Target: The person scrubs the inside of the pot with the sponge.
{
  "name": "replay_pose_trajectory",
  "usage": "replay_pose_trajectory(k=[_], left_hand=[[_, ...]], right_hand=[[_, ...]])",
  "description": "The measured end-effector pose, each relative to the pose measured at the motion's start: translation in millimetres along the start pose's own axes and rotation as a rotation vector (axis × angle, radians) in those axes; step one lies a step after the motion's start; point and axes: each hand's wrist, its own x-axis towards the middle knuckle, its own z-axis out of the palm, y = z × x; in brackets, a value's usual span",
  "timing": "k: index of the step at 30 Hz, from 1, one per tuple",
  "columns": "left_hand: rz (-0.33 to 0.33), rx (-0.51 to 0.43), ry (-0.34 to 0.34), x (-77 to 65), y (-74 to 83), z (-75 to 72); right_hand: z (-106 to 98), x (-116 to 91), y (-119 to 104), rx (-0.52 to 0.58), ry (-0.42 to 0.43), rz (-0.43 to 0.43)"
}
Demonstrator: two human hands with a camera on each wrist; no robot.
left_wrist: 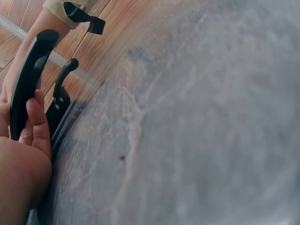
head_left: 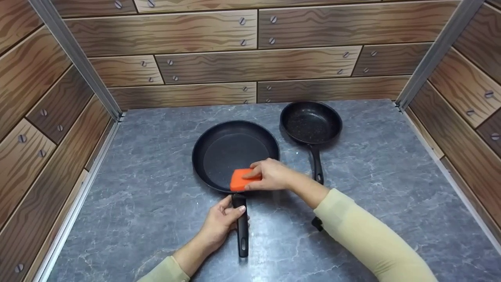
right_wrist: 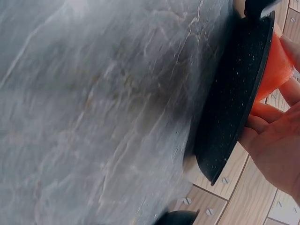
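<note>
A large black frying pan lies on the grey marbled table, its handle toward me. My left hand grips that handle near the pan, thumb on top; the left wrist view shows the fingers around the handle. With my right hand I hold an orange sponge at the pan's near inner rim, right of the handle. Orange sponge and right hand also appear beyond the pan's speckled outer side in the right wrist view.
A smaller black frying pan sits at the back right, its handle pointing toward me beside my right forearm. Wood-patterned walls with metal corner posts enclose the table at the back and sides.
</note>
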Motion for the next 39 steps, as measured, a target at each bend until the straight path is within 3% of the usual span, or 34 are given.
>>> replay_pose_trajectory(k=[21, 29, 39], left_hand=[[-0.01, 0.003, 0.01, 0.2, 1.7, -1.8], [-0.021, 0.013, 0.022, -0.8, 0.9, -3.7], [0.011, 0.005, -0.017, -2.5, 0.5, -2.0]], right_hand=[[17.5, 15.2, -10.4, -0.001, 0.04, -0.032], [16.8, 15.2, -13.1, 0.032, 0.013, -0.013], [26.5, 34.3, -21.8, 0.122, 0.003, -0.082]])
